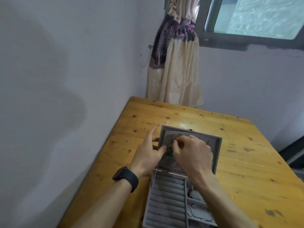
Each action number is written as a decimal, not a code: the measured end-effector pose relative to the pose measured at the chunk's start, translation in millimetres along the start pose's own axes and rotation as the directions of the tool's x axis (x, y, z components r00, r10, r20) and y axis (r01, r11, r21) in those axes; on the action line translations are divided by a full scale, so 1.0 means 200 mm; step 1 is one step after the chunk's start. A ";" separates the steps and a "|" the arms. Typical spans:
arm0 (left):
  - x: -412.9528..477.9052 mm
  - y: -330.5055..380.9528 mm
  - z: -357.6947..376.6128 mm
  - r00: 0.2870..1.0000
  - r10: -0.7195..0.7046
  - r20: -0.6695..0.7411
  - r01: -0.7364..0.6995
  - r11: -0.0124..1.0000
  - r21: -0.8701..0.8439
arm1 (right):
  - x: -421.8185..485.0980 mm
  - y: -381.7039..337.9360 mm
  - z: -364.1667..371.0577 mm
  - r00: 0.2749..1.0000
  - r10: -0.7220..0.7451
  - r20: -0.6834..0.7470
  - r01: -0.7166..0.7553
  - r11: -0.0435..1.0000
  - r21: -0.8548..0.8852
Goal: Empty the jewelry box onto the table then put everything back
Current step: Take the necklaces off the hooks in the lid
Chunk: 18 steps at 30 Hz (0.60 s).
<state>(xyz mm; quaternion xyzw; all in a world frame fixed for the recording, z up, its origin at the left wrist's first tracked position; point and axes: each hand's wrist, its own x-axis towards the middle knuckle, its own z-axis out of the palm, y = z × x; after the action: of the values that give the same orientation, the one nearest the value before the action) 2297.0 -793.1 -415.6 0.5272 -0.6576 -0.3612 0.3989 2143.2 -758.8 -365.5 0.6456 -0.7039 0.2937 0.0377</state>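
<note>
Both hands work at the open grey jewelry box (pixel 166 203), which sits on the wooden table (pixel 246 162) w/ its lid (pixel 212 145) laid back, away from the person. L hand (pixel 147 152) grips the lid's left wall: thumb on the inner lining, two fingers behind the edge, index finger straight and pointing up. R hand (pixel 192 153) is curled, thumb & fingertips pinching a tangled chain (pixel 169 153) over the lid lining, just beside the L thumb. One thin strand hangs from it down toward the box's left rim. Base has ring rolls (pixel 166 191) on the left; compartments on the right hold reddish pieces (pixel 190 194) and a silver chain (pixel 197 216), partly hidden by the R forearm. Black watch (pixel 125 177) on the L wrist. Cream & purple curtain (pixel 174 63) hangs past the table's far edge, beside a window (pixel 255 17)
</note>
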 end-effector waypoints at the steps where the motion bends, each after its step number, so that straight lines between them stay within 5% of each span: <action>1: 0.00 0.01 0.00 1.000 0.005 -0.004 -0.005 1.000 0.007 | 0.00 -0.01 0.00 1.000 -0.019 -0.013 0.019 1.000 0.007; 6: -0.03 0.04 0.02 0.999 0.014 -0.042 -0.012 0.999 0.032 | 0.01 -0.05 -0.02 0.988 -0.040 -0.148 0.054 0.995 0.090; 11: -0.08 0.09 0.04 0.985 0.117 -0.130 -0.098 0.984 0.146 | 0.01 0.03 -0.06 0.970 0.114 -0.215 -0.003 0.889 0.457; 14: -0.09 0.14 0.08 0.959 0.216 -0.184 -0.163 0.950 0.267 | 0.00 0.10 -0.07 0.976 0.110 -0.189 0.011 0.837 0.547; 18: -0.10 0.17 0.16 0.951 0.195 -0.241 -0.096 0.925 0.368 | 0.11 0.19 -0.11 0.998 0.063 -0.016 -0.050 0.904 0.424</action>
<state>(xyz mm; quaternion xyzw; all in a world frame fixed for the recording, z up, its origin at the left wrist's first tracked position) 2256.6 -765.2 -400.7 0.5841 -0.6877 -0.1305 0.4110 2097.5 -768.4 -351.7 0.6131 -0.6414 0.4500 -0.1013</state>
